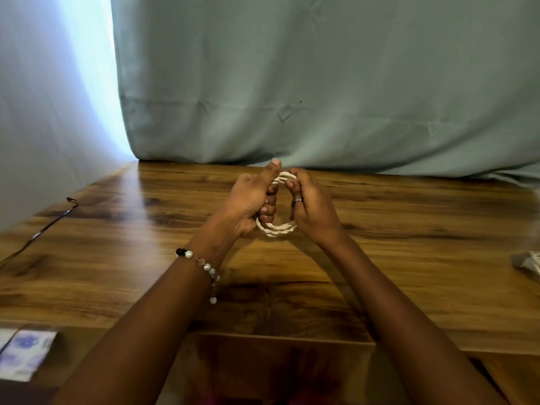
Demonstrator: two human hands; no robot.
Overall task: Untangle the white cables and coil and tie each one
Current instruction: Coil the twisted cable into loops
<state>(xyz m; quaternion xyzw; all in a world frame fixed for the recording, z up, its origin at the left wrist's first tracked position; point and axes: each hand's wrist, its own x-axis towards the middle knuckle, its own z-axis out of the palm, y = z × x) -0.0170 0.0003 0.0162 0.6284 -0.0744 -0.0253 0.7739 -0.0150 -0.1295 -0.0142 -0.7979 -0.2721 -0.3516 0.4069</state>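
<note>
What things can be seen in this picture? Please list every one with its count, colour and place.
white cable: one, white, wound in a coil, held above the table between both hands
table: one, brown wood grain, fills the lower half of the view
curtain: one, pale green, hangs behind the table's far edge
black cable: one, black, thin, lies on the table at far left
packet: one, white with blue print, blurred, at bottom left
pale object: one, white and grey, cut off at the right edge, cannot tell what it is
bracelet: one, beaded, on left wrist
ring: one, silver, on a right finger
left hand: grips the coil's left side
right hand: grips the coil's right side
</note>
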